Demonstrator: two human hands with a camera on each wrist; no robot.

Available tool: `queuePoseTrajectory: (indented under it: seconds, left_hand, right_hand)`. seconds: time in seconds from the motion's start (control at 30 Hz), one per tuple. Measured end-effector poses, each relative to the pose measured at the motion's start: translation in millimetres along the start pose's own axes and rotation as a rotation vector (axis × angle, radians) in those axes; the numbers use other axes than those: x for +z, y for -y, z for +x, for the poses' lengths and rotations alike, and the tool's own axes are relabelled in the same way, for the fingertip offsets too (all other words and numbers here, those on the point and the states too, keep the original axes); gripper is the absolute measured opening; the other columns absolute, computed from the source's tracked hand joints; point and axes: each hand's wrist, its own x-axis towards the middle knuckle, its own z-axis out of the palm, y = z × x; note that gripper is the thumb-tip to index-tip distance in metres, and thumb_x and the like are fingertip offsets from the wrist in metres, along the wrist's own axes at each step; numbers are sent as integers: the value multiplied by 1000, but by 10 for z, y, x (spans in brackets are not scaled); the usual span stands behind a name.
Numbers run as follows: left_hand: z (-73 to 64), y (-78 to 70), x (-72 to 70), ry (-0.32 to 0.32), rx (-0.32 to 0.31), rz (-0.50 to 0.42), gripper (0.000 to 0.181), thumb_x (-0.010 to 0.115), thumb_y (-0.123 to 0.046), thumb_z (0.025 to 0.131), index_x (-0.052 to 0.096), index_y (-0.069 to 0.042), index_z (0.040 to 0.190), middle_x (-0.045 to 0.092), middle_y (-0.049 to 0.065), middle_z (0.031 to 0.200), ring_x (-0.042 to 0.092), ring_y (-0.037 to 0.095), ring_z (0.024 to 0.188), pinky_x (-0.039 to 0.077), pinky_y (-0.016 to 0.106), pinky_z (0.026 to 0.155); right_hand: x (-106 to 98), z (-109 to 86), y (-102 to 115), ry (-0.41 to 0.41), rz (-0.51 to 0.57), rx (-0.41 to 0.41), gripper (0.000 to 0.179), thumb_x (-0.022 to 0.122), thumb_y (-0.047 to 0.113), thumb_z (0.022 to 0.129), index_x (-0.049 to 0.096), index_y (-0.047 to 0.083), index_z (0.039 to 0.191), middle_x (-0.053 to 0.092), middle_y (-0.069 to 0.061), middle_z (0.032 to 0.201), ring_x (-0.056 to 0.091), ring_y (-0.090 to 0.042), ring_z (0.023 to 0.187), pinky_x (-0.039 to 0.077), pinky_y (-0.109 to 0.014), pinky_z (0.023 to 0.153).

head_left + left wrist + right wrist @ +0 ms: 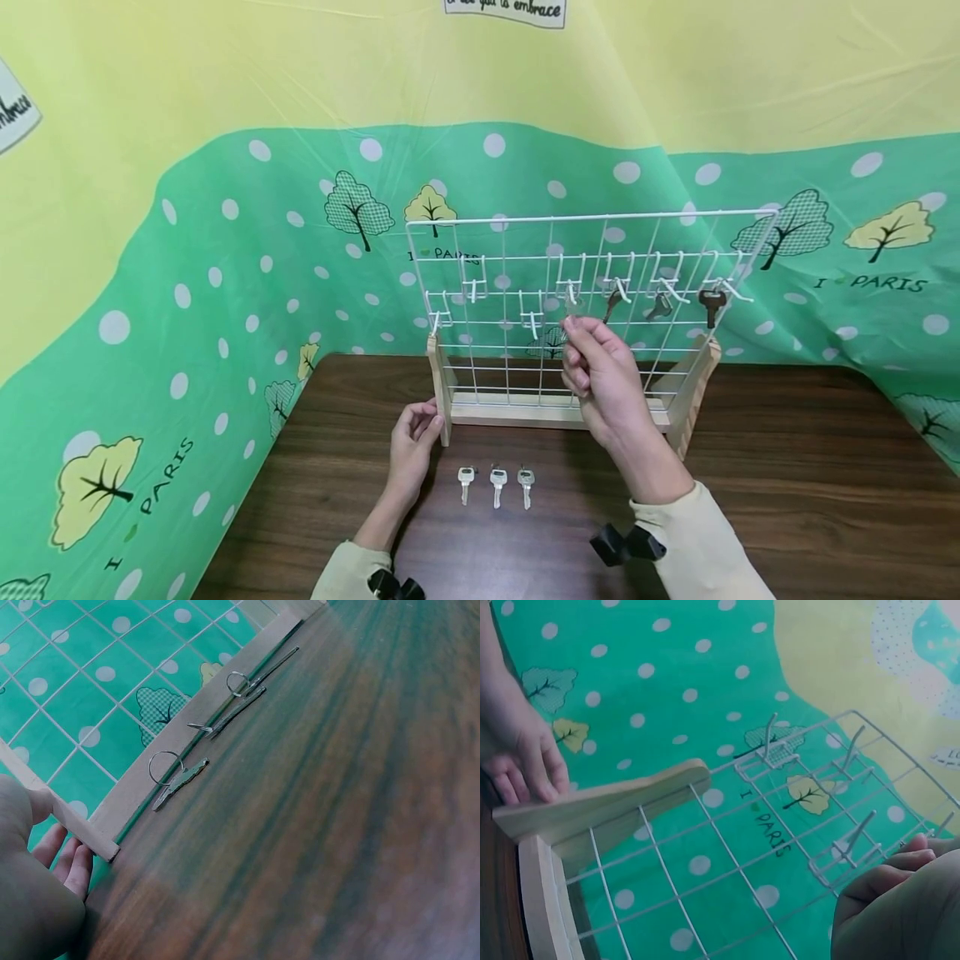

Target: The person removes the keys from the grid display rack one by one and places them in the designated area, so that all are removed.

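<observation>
A white wire grid rack (507, 358) with wooden feet stands on the table, and hooks (532, 318) stick out from it. My left hand (411, 446) grips the rack's left wooden side piece (440, 383), thumb in front and fingers behind it in the left wrist view. Up at a middle hook, my right hand (611, 383) pinches a key (573, 307) between thumb and forefinger; the fingers hide most of it. To its right hang a brown key (612, 304), a grey key (660, 307) and a dark key (712, 307), each on its own hook.
Before the rack, three silver keys lie in a row: a left key (466, 483), a middle key (498, 486) and a right key (527, 487), with rings attached. A green and yellow printed cloth (225, 275) hangs close behind the dark wooden table (810, 467).
</observation>
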Motion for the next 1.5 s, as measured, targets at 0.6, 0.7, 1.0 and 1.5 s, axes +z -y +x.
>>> queuePoseTrajectory:
  seconds: [0.6, 0.7, 1.0, 1.5]
  left_hand:
    - [-5, -11, 3, 2, 7, 1, 20, 65, 7, 107, 54, 20, 118, 64, 33, 145, 65, 12, 127, 52, 18, 108]
    - [-6, -14, 5, 2, 0, 1, 20, 65, 6, 107, 54, 19, 118, 64, 33, 145, 65, 11, 126, 52, 18, 108]
    - [2, -12, 1, -10, -10, 9, 20, 66, 6, 107, 55, 19, 118, 64, 32, 144, 65, 15, 128, 51, 18, 109]
    - [0, -2, 5, -4, 2, 6, 20, 67, 6, 106, 55, 18, 117, 65, 32, 143, 65, 14, 128, 51, 18, 110]
  right_hand:
    - [36, -120, 71, 78, -135, -112, 15, 63, -4, 107, 64, 11, 108, 61, 6, 79, 46, -6, 57, 34, -16, 49]
    - [25, -132, 87, 94, -139, -137, 19, 61, -5, 107, 67, 11, 114, 62, 6, 80, 45, -7, 57, 33, -17, 49]
    - [24, -151, 94, 51, -187, -196, 16, 57, 9, 115, 72, 13, 111, 58, 4, 75, 45, -7, 53, 34, -17, 47]
    - [40, -153, 128, 19, -145, -258, 25, 57, 3, 113, 76, 12, 99, 60, 3, 73, 43, -7, 51, 27, -20, 46]
